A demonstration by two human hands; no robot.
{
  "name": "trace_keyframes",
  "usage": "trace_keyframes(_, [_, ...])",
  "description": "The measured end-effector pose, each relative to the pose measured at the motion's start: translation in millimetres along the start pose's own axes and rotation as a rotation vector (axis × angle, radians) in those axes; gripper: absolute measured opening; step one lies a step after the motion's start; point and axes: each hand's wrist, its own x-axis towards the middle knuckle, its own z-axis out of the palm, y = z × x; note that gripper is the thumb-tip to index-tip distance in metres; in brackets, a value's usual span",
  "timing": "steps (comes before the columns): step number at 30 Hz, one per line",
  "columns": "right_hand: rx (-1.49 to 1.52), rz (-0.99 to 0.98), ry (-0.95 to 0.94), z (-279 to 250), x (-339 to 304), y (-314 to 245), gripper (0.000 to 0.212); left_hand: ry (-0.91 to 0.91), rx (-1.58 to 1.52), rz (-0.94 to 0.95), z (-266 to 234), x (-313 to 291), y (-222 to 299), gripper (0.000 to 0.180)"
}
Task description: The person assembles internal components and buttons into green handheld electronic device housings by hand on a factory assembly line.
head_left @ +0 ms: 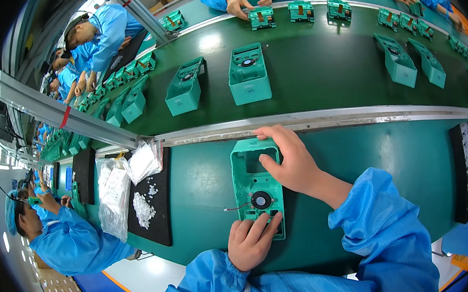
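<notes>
A green plastic housing [240, 173], open side up, lies lengthwise on the green bench before me. A round black speaker [261, 200] sits in its near half, and a thin wire with a small white plug [226, 209] trails out over the left edge. My right hand [294, 166] is closed round the far right end, its thumb over the large opening and its fingers over the far wall. At the near end, my left hand [252, 241] grips the housing, its bent fingertips pressed on the small slots below the speaker. The left thumb is hidden.
Left of the housing, a black mat [159, 208] carries small white parts [143, 210] and clear plastic bags [114, 192]. Beyond a metal rail [321, 122], a dark green belt [322, 71] bears similar housings [249, 80] and green assemblies [301, 12]. Co-workers in blue sit around.
</notes>
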Motion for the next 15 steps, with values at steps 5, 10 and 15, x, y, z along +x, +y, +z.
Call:
trace_keyframes(5, [-0.021,-0.010,0.002,0.6,-1.2,1.0,0.040,0.019,-0.066,-0.001,1.8,-2.7,-3.2,0.047])
trace_keyframes(10, [-0.159,-0.055,-0.040,-3.5,2.7,0.1,0.039,0.059,-0.068,0.017,3.8,-2.1,-7.1,0.046])
trace_keyframes(15, [-0.430,-0.334,-0.184,-6.0,35.9,-28.3,0.036,0.048,-0.069,0.056,4.3,-6.5,-11.5,0.043])
